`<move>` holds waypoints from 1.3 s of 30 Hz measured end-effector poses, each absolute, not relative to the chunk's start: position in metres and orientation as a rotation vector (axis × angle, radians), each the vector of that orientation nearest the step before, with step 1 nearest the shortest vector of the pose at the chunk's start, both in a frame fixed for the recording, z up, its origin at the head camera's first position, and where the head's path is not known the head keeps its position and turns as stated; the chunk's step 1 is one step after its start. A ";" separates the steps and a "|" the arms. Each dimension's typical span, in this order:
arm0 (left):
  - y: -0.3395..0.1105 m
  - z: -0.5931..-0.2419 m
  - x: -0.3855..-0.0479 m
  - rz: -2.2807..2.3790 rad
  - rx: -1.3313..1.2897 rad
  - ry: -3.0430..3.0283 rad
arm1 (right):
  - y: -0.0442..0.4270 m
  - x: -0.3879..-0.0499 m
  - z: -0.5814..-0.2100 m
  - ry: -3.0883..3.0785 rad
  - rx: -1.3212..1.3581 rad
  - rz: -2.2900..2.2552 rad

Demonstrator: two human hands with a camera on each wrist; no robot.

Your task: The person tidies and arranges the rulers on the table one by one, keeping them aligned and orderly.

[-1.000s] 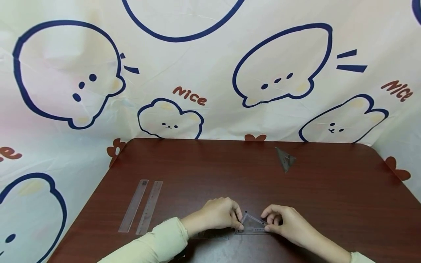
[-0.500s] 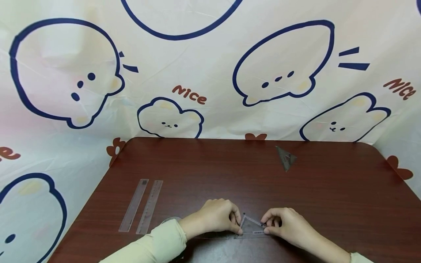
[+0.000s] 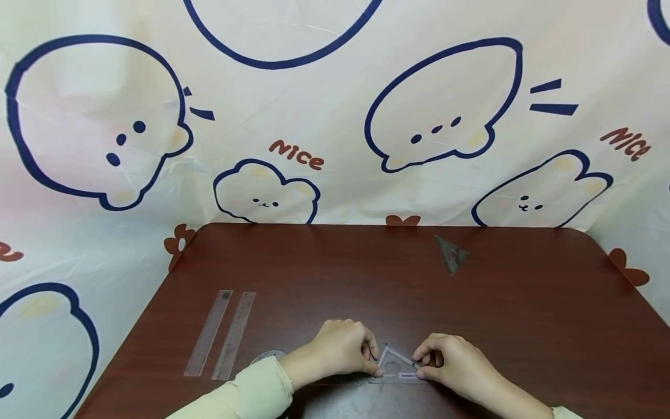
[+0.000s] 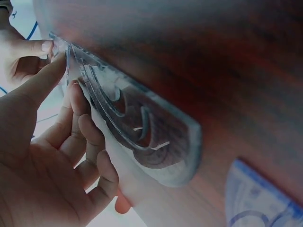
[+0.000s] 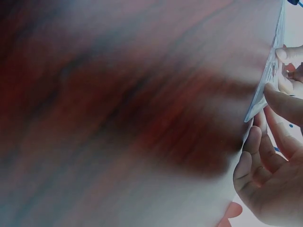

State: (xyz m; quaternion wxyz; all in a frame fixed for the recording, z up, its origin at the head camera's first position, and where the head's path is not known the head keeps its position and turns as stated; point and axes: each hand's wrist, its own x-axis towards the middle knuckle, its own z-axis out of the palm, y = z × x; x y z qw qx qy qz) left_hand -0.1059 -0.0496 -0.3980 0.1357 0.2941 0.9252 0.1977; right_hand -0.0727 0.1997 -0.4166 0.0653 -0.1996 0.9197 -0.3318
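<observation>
A clear set square (image 3: 392, 366) with printed scales lies near the front of the table, between the two hands. My left hand (image 3: 342, 349) pinches its left corner between thumb and fingers. At the right corner, my right hand (image 3: 458, 358) pinches it the same way. In the right wrist view, the set square (image 5: 265, 87) appears edge-on under the fingertips. Beneath the left hand lies a clear protractor-like piece (image 4: 161, 123) with curved cutouts, best seen in the left wrist view. The left arm hides most of it in the head view.
Two clear straight rulers (image 3: 208, 334) lie side by side at the left. A dark-looking small set square (image 3: 452, 256) rests at the back right. A blue-and-white printed item (image 4: 260, 198) shows in the left wrist view. A patterned cloth (image 3: 335, 105) hangs behind the table (image 3: 324, 267).
Both hands have drawn the set square slightly toward the person, keeping their pinch on it. A curved clear edge now shows beside the left sleeve. The head view has shifted a little.
</observation>
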 end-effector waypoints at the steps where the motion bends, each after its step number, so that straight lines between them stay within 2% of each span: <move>1: -0.050 -0.398 -0.106 0.568 0.853 2.687 | 0.199 -0.073 -0.417 2.773 -0.606 -1.005; 39: -0.053 -0.399 -0.105 0.591 0.854 2.687 | 0.198 -0.071 -0.416 2.786 -0.605 -0.986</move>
